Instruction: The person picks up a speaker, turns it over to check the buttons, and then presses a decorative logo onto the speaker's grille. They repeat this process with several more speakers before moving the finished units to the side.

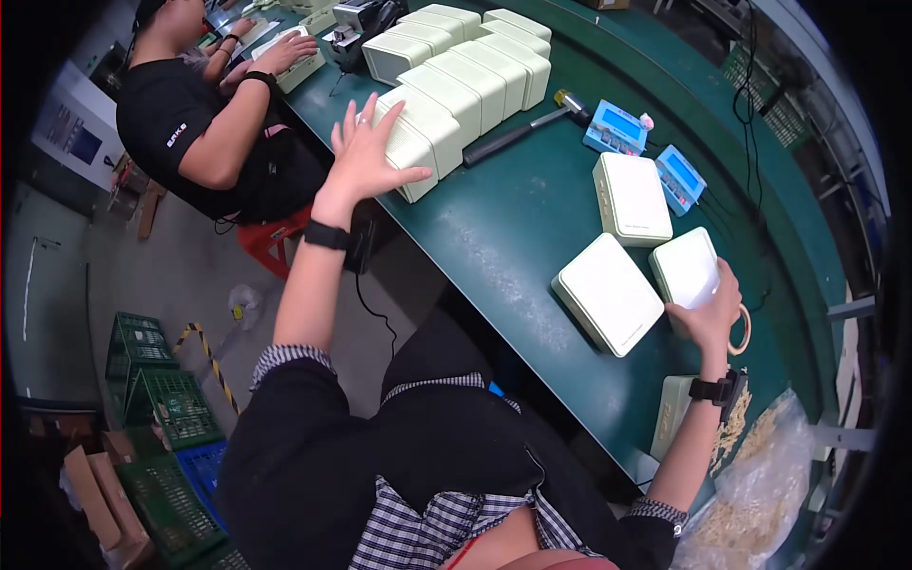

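Left grip (366,161) spread over boxes (435,119); right grip (711,313) clasps white box (682,266); neighbouring box (608,293) bears print (636,338).

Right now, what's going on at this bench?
The left hand is spread at the near end of a row of pale boxes, while the right hand grips a single box over the green bench. Two loose boxes lie close by it. A hammer lies beside the row, near two blue-screened devices. At upper left, another person has a hand on a similar box.
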